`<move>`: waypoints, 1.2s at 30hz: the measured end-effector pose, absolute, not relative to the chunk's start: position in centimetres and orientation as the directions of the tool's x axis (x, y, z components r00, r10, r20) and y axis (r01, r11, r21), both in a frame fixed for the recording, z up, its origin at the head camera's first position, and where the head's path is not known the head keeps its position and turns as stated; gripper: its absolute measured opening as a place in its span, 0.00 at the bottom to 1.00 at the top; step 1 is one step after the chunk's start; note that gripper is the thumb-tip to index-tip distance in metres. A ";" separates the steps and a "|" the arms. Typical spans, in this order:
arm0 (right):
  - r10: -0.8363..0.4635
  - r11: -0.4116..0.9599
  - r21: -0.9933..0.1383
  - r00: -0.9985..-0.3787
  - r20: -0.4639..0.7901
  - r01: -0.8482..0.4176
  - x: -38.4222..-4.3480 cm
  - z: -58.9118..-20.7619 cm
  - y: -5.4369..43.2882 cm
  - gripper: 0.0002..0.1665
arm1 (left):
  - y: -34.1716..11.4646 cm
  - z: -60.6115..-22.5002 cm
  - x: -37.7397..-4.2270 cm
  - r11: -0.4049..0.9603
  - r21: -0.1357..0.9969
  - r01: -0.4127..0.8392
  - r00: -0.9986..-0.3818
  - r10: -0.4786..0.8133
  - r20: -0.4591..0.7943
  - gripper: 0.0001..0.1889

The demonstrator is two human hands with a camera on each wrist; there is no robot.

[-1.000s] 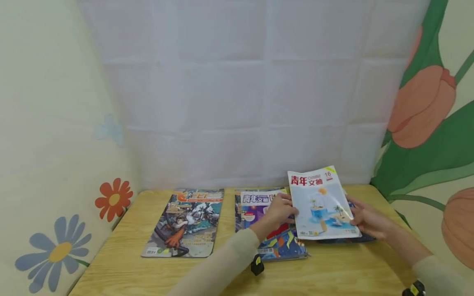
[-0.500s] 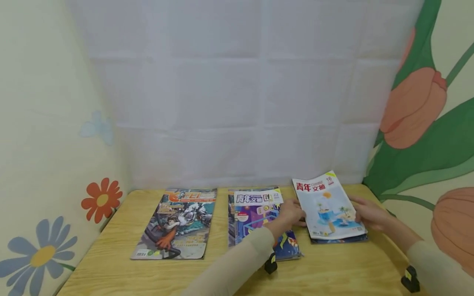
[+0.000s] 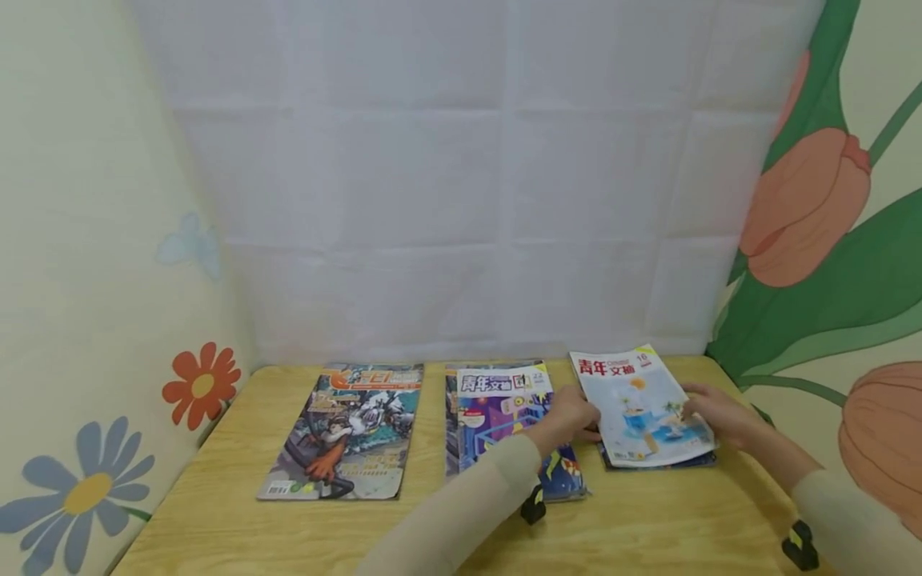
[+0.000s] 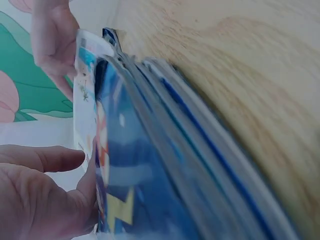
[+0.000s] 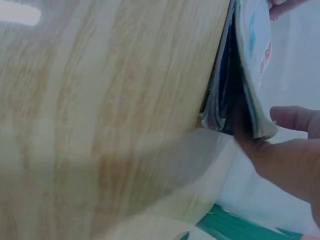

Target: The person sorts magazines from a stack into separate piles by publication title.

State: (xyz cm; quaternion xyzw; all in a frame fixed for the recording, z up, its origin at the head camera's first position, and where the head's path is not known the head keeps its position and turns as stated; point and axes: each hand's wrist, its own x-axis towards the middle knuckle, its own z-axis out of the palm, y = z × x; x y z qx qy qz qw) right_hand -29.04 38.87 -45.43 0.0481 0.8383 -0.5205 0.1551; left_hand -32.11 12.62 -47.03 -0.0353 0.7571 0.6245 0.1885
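Note:
A white-covered magazine [image 3: 634, 408] with a beach picture lies on a dark-covered magazine [image 3: 695, 461], its near right corner lifted off it. My right hand [image 3: 723, 416] pinches its right edge; in the right wrist view the thumb [image 5: 292, 117] is above the cover and the fingers are tucked beneath. Its left edge is held by my left hand [image 3: 567, 414], which reaches over the purple magazine [image 3: 497, 416]. In the left wrist view that hand [image 4: 40, 195] has one digit over the white cover and others low beside the stack, partly hidden.
The purple magazine tops a stack of magazines [image 4: 210, 165] in the middle of the wooden table [image 3: 302, 536]. Another comic-style magazine [image 3: 353, 436] lies apart on the left. A white cloth [image 3: 454, 240] hangs behind, with painted walls on both sides.
The white magazine has come down and right onto the dark one, both hands moving with it. The left hand has uncovered more of the purple cover. The view has shifted slightly right.

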 end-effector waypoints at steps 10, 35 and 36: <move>-0.066 0.715 -0.685 -0.961 -0.267 0.141 -29.4 -44.1 35.9 0.37 | 11.3 -47.1 -32.0 0.244 0.940 -0.239 -0.948 0.152 -0.281 0.26; -0.243 0.580 -0.791 -0.968 0.059 -0.194 -27.5 -43.5 27.5 0.27 | 1.1 -45.1 -29.0 0.190 0.980 0.061 -0.981 0.192 0.024 0.21; -0.248 0.564 -0.803 -0.967 0.056 -0.191 -27.4 -43.6 27.2 0.27 | 0.6 -45.0 -28.7 0.211 0.974 0.076 -0.981 0.193 0.035 0.21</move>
